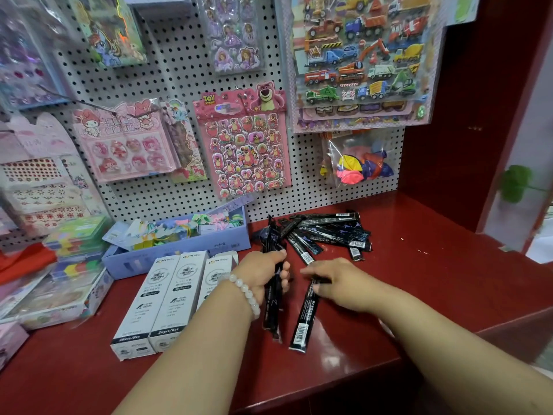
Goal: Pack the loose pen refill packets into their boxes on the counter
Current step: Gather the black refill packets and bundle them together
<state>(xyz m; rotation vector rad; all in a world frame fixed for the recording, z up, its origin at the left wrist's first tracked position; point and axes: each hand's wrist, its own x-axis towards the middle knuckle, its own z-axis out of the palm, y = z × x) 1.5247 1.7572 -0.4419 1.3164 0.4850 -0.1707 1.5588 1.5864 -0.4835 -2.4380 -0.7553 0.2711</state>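
left hand [263, 272] gripping refill packets [273, 298] — right hand [335, 281] pinching 1 packet [305, 317]

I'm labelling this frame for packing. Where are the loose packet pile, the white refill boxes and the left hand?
loose packet pile [329, 232]: head view, middle of the heap.
white refill boxes [163, 298]: head view, top face of the middle box.
left hand [263, 272]: head view, back of the hand.

Black refill packets [329, 232] lie heaped on the red counter, one [305, 316] apart nearer; three white boxes [167, 298] lie side by side, left.
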